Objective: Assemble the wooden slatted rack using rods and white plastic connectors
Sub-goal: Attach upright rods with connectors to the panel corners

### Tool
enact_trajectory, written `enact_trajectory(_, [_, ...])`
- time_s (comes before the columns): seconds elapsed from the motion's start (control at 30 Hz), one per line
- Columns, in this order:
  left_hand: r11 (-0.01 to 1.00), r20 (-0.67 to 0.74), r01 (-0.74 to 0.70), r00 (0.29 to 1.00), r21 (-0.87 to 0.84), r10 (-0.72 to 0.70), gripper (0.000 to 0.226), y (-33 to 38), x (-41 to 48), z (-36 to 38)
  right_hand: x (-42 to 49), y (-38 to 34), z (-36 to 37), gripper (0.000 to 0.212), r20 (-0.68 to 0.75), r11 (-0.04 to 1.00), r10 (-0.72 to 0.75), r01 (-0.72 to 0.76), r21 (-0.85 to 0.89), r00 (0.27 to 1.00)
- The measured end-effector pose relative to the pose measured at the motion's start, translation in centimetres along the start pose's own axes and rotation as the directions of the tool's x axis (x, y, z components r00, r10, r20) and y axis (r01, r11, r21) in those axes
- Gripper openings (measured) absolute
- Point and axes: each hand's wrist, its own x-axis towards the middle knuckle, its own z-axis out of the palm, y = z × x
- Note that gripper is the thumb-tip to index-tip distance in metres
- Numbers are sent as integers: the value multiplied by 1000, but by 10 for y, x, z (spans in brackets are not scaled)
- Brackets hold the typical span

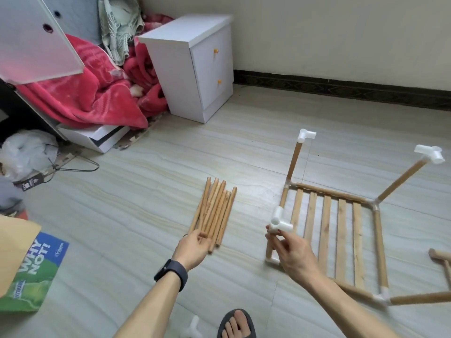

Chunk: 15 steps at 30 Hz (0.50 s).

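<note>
A wooden slatted rack (341, 230) lies on the floor at the right, with rods standing up from its corner connectors. White plastic connectors cap the far left upright (306, 135) and the far right upright (429, 153). My right hand (291, 252) grips the near left upright rod just under its white connector (280, 222). A bundle of several loose wooden rods (214, 213) lies on the floor in the middle. My left hand (195, 247) reaches to the bundle's near end, its fingers curled on the rod ends.
A white two-drawer cabinet (195, 67) stands at the back beside a red blanket (90, 93). A green and blue box (34, 272) lies at the left. Another loose connector (194, 328) lies near my sandalled foot (236, 323). More rods (441, 257) show at the right edge.
</note>
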Motion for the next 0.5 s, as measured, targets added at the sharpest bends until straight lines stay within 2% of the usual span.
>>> enact_trajectory(0.17, [980, -55, 123, 992, 155, -116, 49, -32, 64, 0, 19, 14, 18, 72, 18, 992, -97, 98, -73, 995])
enact_trajectory(0.23, [965, -105, 159, 985, 207, -139, 56, -35, 85, 13, 19, 20, 21, 84, 7, 986, -121, 121, -119, 993])
enact_trajectory(0.37, [950, -197, 219, 964, 224, -176, 64, -37, 116, 35, 18, 28, 25, 77, -38, 977, -170, 163, -140, 985])
enact_trajectory(0.5, [955, -184, 225, 964, 195, -190, 47, -35, 133, 43, 13, 32, 26, 66, -96, 986, -148, 140, -90, 984])
